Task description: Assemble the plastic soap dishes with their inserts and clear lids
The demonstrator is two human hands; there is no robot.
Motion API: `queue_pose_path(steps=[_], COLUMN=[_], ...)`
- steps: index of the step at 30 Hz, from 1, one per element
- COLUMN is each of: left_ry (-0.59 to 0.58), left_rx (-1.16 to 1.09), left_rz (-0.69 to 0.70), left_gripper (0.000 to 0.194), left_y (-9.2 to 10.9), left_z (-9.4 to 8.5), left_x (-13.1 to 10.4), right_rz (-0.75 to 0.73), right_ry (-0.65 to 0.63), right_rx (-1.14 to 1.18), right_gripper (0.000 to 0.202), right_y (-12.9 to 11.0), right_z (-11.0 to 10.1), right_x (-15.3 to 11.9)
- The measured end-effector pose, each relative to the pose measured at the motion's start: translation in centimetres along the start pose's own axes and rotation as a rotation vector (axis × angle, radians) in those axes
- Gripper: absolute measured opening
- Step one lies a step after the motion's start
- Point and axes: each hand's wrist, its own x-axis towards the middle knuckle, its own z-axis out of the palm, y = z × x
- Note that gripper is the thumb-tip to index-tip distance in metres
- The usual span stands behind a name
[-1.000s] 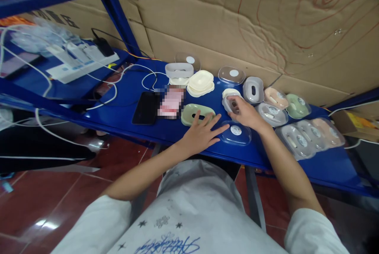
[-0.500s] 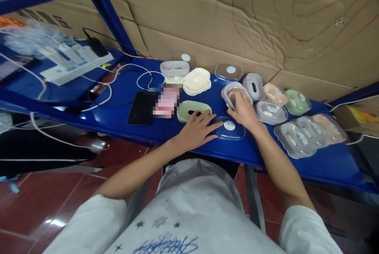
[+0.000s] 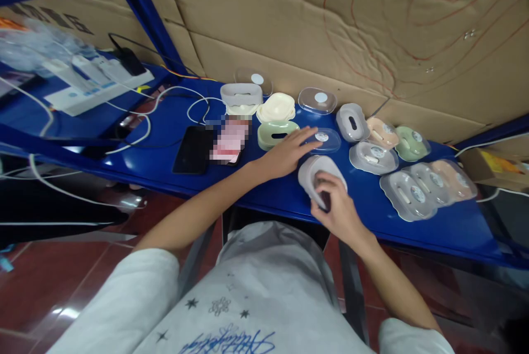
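Observation:
My right hand (image 3: pixel 336 202) grips the wall of a grey oval tray (image 3: pixel 311 175) near the front edge of the blue table, fingers inside it. Fingers spread, my left hand (image 3: pixel 289 151) reaches over the space between a green oval tray (image 3: pixel 268 135) and a clear lid with a round label (image 3: pixel 330 142). Its fingertips overlap the lid's left part; whether they press on it I cannot tell. Behind the green tray is a stack of cream pieces (image 3: pixel 276 106). Another grey tray (image 3: pixel 351 121) stands tilted beyond my right hand.
Several lidded grey, peach and green boxes (image 3: pixel 430 183) stand at the right. Another clear lid (image 3: pixel 308 102) lies by the cardboard wall (image 3: pixel 289 23). Left are a black phone (image 3: pixel 190 150), a phone with a blurred screen (image 3: pixel 231 142), white cables and a power strip (image 3: pixel 103 92).
The grey tray in my right hand has come nearer to the front edge. My left hand has moved away from the front edge, and the green tray and labelled lid now lie farther back.

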Motion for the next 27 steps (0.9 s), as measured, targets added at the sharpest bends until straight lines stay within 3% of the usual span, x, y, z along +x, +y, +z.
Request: queue_pose_path(steps=[3,8,13,17,20,23,27], left_ry=[-0.127,-0.24,-0.153,-0.083,-0.019,0.041,0.053], left_rx=[-0.106,-0.082,0.001,0.034,0.053,0.046,0.02], left_rz=[0.131,0.094,-0.04,-0.203,-0.278,-0.282,-0.234], left_gripper=[0.069,0.077,0.047,0.067,0.077,0.07,0.061], left_y=[0.7,1.9,3.2,4.7,5.5,5.4,5.0], left_z=[-0.3,-0.5,-1.1,-1.6,-1.2,-0.7,-0.3], left_x=[-2.3,-4.8,-7.1,-9.8,-11.2,-12.1,-13.0], right_rz=[-0.123,-0.235,-0.145,-0.035,-0.034,-0.106,-0.182], right_ry=[-0.143,-0.228,-0.192,-0.129,-0.169,-0.23,-0.263], right_rx=[-0.012,-0.005,-0.036,-0.022,0.029,0.054,0.064], right_gripper=[0.027,0.038,0.053,0.055,0.054,0.05,0.044], right_y=[-0.1,0.6,1.6,1.3,0.0,-0.7,0.2], right_z=[0.9,-0.3,-0.8,-0.2,0.9,2.2,3.1], right_x=[-1.9,-3.3,-4.1,-3.1,-1.5,-0.1,0.7])
